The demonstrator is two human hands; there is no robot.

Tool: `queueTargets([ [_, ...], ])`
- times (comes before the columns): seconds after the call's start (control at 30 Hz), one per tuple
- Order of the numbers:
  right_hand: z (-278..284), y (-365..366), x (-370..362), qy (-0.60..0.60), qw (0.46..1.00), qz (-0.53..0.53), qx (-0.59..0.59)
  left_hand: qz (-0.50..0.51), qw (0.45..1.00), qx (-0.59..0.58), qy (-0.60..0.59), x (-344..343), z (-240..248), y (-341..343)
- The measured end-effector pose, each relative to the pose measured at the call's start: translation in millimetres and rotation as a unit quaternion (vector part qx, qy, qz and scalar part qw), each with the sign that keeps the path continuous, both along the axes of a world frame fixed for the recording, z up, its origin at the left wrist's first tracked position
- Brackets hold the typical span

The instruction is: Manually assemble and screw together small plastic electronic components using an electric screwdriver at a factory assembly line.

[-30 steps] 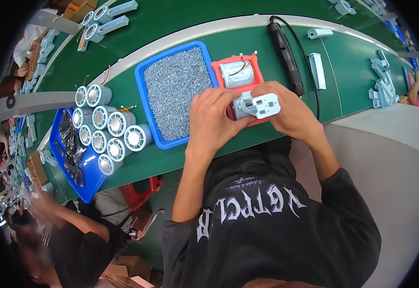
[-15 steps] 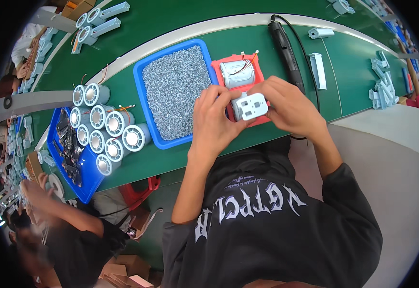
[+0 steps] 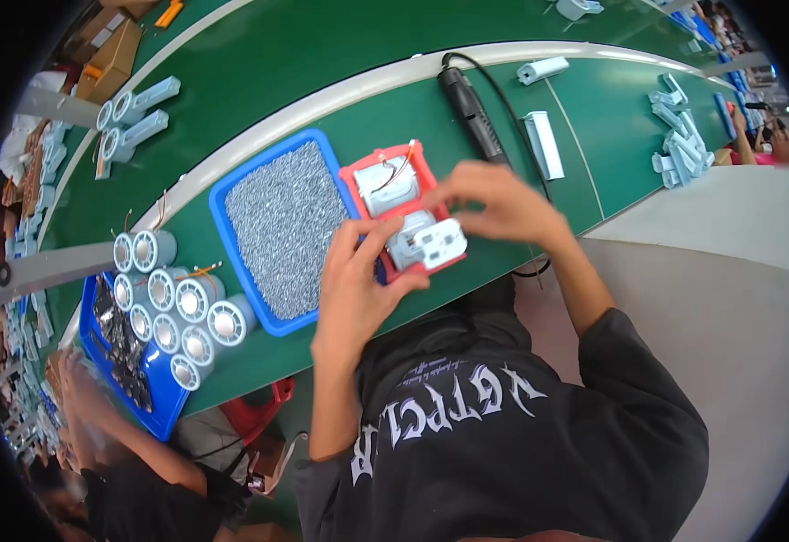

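Head view: grasps pale-blue plastic housing with holed end plate (image 3: 439, 242) in left hand's fingers (image 3: 349, 285), over red plastic holder (image 3: 425, 167), apparently for steadiness. Shows right hand (image 3: 498, 208) at housing's two o'clock (blurred; cannot tell grip), blue plastic tray (image 3: 315, 138) of silvery screws (image 3: 286, 230) at nine, seemingly for reach.

Upside-down white lettering (image 3: 453, 404) on black shirt (image 3: 521, 474)

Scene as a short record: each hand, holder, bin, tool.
left hand: gripping pale blue plastic part with flat, holed plate
right hand: blurred, just right of that part; contact unclear
holder: red plastic two-compartment holder; wired pale cylinder in far compartment
bin: blue rectangular plastic tray, full of small silvery metal pieces
tool: black cylindrical corded tool, beyond right hand
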State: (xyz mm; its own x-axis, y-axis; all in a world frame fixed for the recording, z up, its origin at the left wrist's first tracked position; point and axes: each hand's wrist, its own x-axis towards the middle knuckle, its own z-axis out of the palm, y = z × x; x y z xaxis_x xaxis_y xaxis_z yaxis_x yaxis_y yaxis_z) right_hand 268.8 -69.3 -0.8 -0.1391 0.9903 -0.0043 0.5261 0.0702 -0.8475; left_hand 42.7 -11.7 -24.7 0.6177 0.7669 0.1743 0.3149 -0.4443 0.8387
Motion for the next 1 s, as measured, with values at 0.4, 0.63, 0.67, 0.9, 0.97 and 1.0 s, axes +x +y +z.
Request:
queueTargets([
  [0.4, -28, 74, 184, -0.265, 0.797, -0.491, -0.232, -0.041, 0.984, 0.168, 0.046, 51, 5, 45],
  [0.63, 7, 71, 101, -0.069, 0.957, -0.278, 0.051, -0.094, 0.995, 0.017, 0.007, 41, 25, 50],
  [0.67, 18, 71, 74, 0.04, 0.967, -0.223, 0.114, -0.097, 0.995, -0.018, 0.003, 38, 26, 51],
  [0.9, 40, 52, 11, 0.262, 0.94, -0.081, 0.203, -0.121, 0.99, -0.06, -0.041, 21, 18, 61],
  [0.97, 34, 48, 9, 0.278, 0.936, -0.098, 0.194, -0.119, 0.989, -0.052, -0.068, 22, 13, 59],
  [1.0, 28, 45, 8, 0.291, 0.931, -0.117, 0.185, -0.119, 0.987, -0.043, -0.096, 23, 10, 56],
])
